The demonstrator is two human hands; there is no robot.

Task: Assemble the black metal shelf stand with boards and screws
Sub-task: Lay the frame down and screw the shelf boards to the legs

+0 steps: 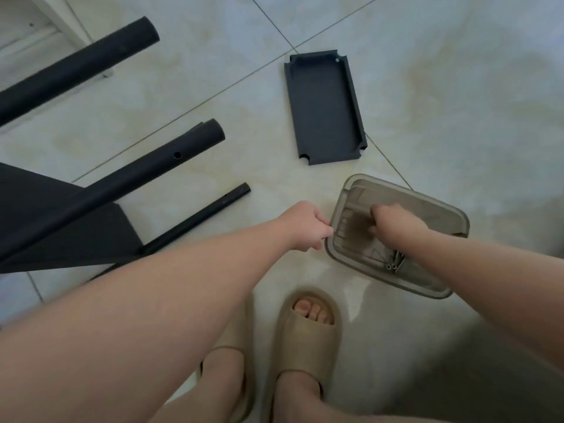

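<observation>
Inside the box (443,208), screws (395,261) point heads nearward; right hand (396,222) curled, hold unclear; left hand (305,225) pinches rim.

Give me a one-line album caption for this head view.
Right hand reaches into a translucent plastic box holding screws, left hand at its rim, black tubes and tray nearby.

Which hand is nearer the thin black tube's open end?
Left. The left hand is at the box rim, just right of the tube end; the right hand reaches inside the box, farther away.
</observation>
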